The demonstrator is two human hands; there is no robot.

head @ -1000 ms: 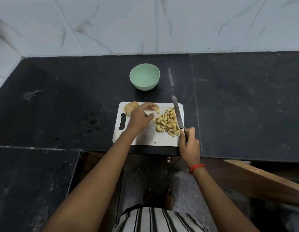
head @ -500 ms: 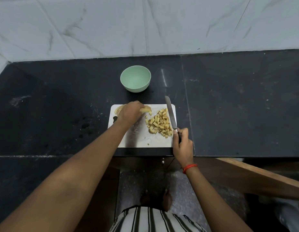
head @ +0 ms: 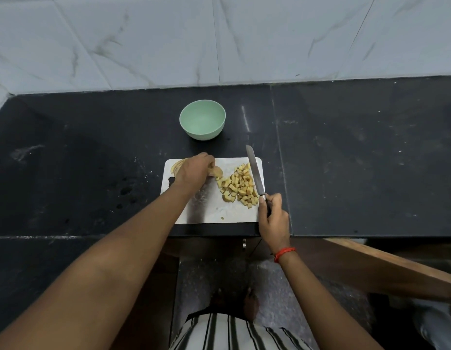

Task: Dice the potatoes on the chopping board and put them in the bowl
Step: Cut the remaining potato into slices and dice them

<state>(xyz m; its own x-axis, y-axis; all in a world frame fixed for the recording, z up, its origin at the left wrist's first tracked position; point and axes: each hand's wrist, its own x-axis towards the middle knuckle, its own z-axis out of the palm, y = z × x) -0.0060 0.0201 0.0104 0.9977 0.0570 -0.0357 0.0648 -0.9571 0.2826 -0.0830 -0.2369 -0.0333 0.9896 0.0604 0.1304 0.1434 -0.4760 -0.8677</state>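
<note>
My left hand (head: 195,170) curls down over the pale undiced potato slices (head: 177,165) at the back-left of the white rectangular plastic chopping board (head: 211,213), fingers gripping them, I judge to pull the next lot to the middle for cutting. My right hand (head: 273,218) is wrapped tight round the handle of the steel-bladed kitchen knife (head: 254,173), its blade along the right side of the heap of yellow diced potato cubes (head: 238,185), clear of my fingers. The round mint-green bowl (head: 202,120) sits empty on the black stone counter (head: 371,160) just behind the board, 1 short scrape away.
</note>
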